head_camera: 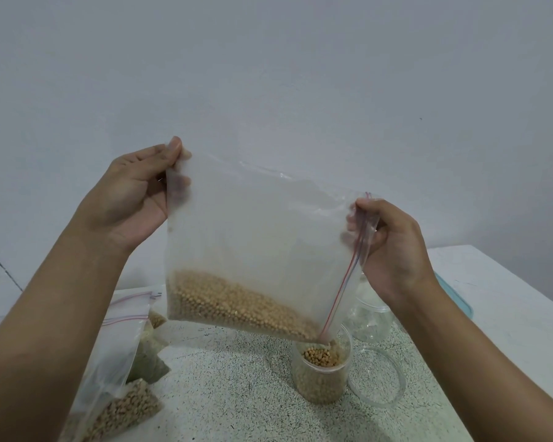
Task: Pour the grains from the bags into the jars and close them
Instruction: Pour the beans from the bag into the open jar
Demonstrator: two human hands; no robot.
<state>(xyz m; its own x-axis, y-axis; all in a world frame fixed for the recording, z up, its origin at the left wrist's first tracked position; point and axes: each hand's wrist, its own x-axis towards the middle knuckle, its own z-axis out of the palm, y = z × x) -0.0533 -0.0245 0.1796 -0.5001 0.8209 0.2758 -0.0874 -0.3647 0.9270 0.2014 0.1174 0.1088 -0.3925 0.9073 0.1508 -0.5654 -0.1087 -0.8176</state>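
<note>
White wall point(268, 59) behind; speckled table point(237, 393) below. Clear zip bag point(256, 224) held up in the air over the table, tilted, red zip edge running down its right side. Left hand point(134, 193) pinches the bag's upper left corner, thumb in front; right hand point(393, 247) pinches the zip edge at upper right, fingers curled on the plastic. Spare bags point(122, 362) with grains lie at the left of the table, partly behind the left forearm. Clear jar point(321, 374) stands upright under the bag's lower right corner, mostly full. Clear lid point(377, 376) lies flat just right of the jar; second clear jar point(369, 317) behind it. Teal edge point(457, 298) near the right wrist, can't tell what it is. Yellow grains point(237, 304) pooled along the bag's lower edge, reaching the corner over the jar's mouth.
</note>
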